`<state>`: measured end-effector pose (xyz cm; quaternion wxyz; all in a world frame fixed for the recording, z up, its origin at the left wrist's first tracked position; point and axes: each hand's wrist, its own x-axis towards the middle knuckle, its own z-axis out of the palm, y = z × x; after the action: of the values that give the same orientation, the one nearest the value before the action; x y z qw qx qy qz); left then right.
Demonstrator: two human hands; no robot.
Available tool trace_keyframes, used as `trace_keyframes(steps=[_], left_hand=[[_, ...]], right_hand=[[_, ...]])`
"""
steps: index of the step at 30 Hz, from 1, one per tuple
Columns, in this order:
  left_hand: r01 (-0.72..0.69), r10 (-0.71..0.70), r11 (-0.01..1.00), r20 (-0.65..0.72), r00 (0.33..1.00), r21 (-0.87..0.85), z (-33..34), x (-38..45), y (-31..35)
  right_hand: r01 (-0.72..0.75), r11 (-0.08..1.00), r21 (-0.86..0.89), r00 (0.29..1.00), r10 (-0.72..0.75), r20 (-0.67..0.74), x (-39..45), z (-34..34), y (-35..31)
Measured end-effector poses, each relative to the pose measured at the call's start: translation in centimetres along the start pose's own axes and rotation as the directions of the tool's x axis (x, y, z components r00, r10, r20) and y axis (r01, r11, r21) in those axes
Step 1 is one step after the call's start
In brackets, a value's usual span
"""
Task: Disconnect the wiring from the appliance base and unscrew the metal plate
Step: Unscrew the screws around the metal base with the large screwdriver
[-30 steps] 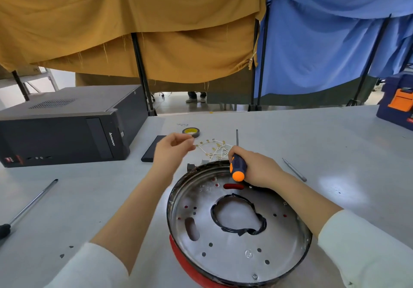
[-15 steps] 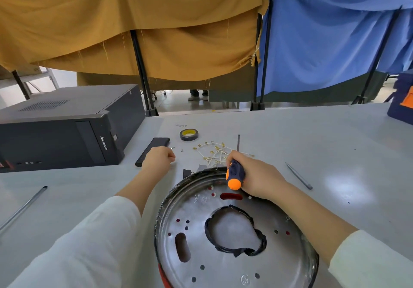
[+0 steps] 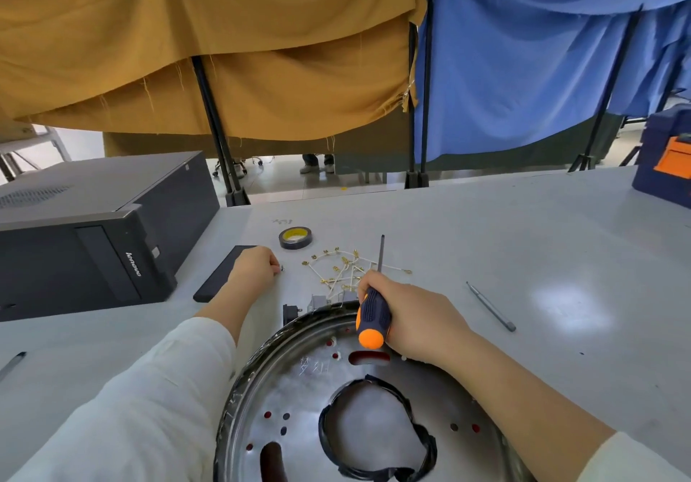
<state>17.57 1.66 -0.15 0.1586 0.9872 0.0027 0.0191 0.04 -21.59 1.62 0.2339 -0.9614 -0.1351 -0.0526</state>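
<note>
Our right hand [image 3: 418,321] grips the screwdriver [image 3: 370,319] at the far rim of the plate [image 3: 299,399], which lies before us on the table [image 3: 523,250], wires [image 3: 346,270] just beyond, while our left hand [image 3: 254,268] rests curled beside a tiny screw [image 3: 282,267], whether pinching we cannot tell.

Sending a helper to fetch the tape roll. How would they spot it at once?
Start at the black computer case on the grey table. Right of it, beyond the left hand, lies the tape roll: the only ring there, dark outside, yellow inside.

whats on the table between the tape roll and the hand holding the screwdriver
In the head view, a loose bundle of white wires with brass terminals lies between the tape roll and the right hand.
</note>
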Motion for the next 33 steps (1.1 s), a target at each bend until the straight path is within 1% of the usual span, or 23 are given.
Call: trace_keyframes(steps=[4,6,9,10,11,13,14,15,16,17,18,19,20,21,23,25,27,30,31,33], left_hand=[[0.010,-0.010,1.000,-0.012,1.000,0.020,0.3,0.3,-0.1],[0.038,-0.039,0.998,-0.035,0.999,-0.043,0.5,0.0,-0.4],[0.052,-0.073,0.980,-0.106,0.992,-0.190,0.5,-1.6,-0.8],[0.033,-0.074,0.965,-0.148,0.986,-0.261,0.3,-2.5,-0.7],[-0.015,-0.055,0.942,-0.196,0.979,-0.335,0.0,-3.5,-0.5],[-0.170,0.053,0.890,-0.273,0.960,-0.423,-1.3,-6.1,0.5],[-0.242,0.127,0.856,-0.269,0.955,-0.457,-2.0,-7.5,1.1],[-0.296,0.209,0.816,-0.224,0.952,-0.497,-2.8,-9.0,1.9],[-0.319,0.296,0.776,-0.132,0.946,-0.544,-3.4,-10.5,2.7],[-0.313,0.374,0.756,-0.012,0.927,-0.576,-3.8,-11.9,3.4],[-0.302,0.427,0.771,0.102,0.899,-0.561,-3.9,-13.2,3.9],[-0.318,0.456,0.806,0.181,0.871,-0.499,-3.8,-14.2,4.3],[-0.355,0.472,0.835,0.215,0.855,-0.421,-3.5,-14.9,4.4],[-0.387,0.477,0.851,0.215,0.852,-0.354,-3.3,-15.5,4.5],[-0.374,0.439,0.878,0.191,0.878,-0.300,-3.3,-16.5,4.3],[-0.291,0.366,0.903,0.211,0.906,-0.317,-3.8,-17.2,4.1],[-0.219,0.303,0.920,0.234,0.924,-0.326,-4.2,-17.9,4.0],[-0.128,0.222,0.929,0.245,0.944,-0.348,-4.4,-19.3,3.6],[-0.104,0.201,0.927,0.244,0.949,-0.360,-4.5,-19.6,3.4],[-0.075,0.170,0.931,0.241,0.955,-0.356,-4.6,-20.2,3.1]], right_hand=[[0.001,1.000,-0.019,1.000,-0.002,-0.004,-0.1,-0.1,-0.1],[0.004,1.000,-0.026,1.000,-0.004,-0.011,-0.2,-0.1,-0.3],[0.001,1.000,-0.019,1.000,-0.001,-0.015,-0.3,-0.3,-0.4],[0.002,1.000,-0.015,1.000,-0.002,-0.013,-0.3,-0.3,-0.4],[0.001,1.000,-0.014,1.000,-0.002,-0.012,-0.3,-0.3,-0.4],[0.001,1.000,-0.010,1.000,-0.001,-0.013,-0.3,-0.3,-0.3],[0.002,1.000,-0.006,1.000,-0.002,-0.014,-0.3,-0.3,-0.2],[0.001,1.000,-0.004,1.000,-0.001,-0.018,-0.3,-0.2,-0.2],[-0.003,1.000,-0.003,1.000,0.003,-0.025,-0.3,-0.2,-0.2],[-0.007,1.000,0.004,0.999,0.007,-0.033,-0.3,-0.2,-0.3],[-0.007,1.000,0.023,0.999,0.008,-0.044,-0.3,-0.2,-0.3],[0.001,0.998,0.063,0.998,0.003,-0.063,-0.4,-0.3,-0.4],[0.017,0.991,0.131,0.995,-0.005,-0.095,-0.4,-0.6,-0.6],[0.040,0.975,0.217,0.990,-0.010,-0.141,-0.5,-0.9,-0.9],[0.081,0.926,0.369,0.968,0.014,-0.249,-0.5,-1.8,-1.1],[0.071,0.908,0.413,0.953,0.061,-0.297,-0.6,-2.9,-1.2],[0.029,0.927,0.373,0.967,0.069,-0.245,-1.0,-3.9,-1.0],[-0.060,0.964,0.259,0.992,0.088,-0.095,-2.1,-4.4,-0.6],[-0.077,0.972,0.224,0.993,0.096,-0.071,-2.5,-4.3,-0.5],[-0.097,0.977,0.187,0.991,0.112,-0.071,-3.1,-3.9,-0.6]])
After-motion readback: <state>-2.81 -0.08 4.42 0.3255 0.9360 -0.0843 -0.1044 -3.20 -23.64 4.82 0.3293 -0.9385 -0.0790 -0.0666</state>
